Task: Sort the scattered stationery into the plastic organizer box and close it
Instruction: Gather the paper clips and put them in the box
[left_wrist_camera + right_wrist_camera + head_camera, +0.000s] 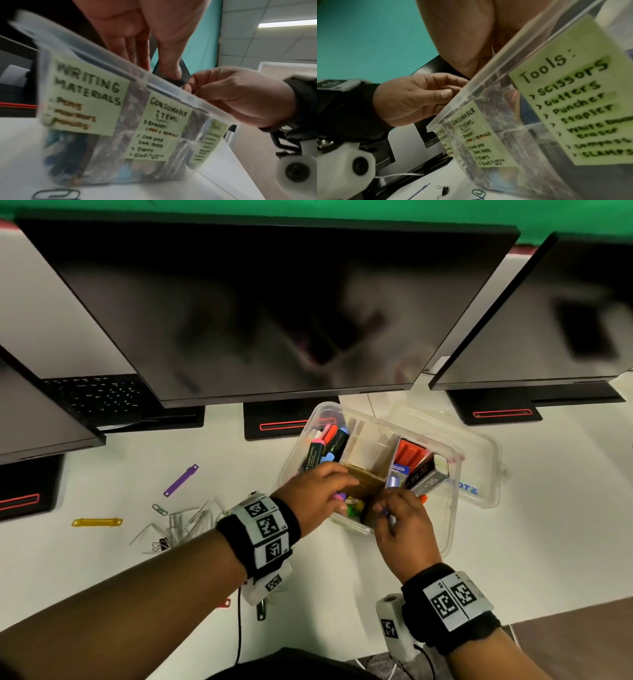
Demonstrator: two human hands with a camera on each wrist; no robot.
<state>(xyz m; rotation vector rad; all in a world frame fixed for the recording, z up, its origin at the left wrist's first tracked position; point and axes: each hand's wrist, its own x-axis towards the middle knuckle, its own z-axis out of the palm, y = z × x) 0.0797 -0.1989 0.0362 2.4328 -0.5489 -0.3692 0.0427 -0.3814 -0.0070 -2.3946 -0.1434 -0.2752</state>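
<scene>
The clear plastic organizer box (452, 508) stands open on the white desk, split by cardboard dividers. Markers (329, 446) fill its left compartment and an orange stapler (409, 451) lies in the right one. Its lid (479, 446) lies behind it to the right. My left hand (337, 491) reaches over the near rim with its fingers down in the middle compartment; what they touch is hidden. My right hand (387, 510) hovers beside it over the same rim, fingers curled, pinching a small purple piece. Green labels on the box front (85, 97) read writing materials, consumable items and tools.
Left of the box lie a purple fastener strip (181, 480), a yellow one (97, 522), a paper clip (160, 509), a black binder clip (161, 544) and a heap of clear strips (185, 522). Dark monitors (274, 320) stand close behind the box.
</scene>
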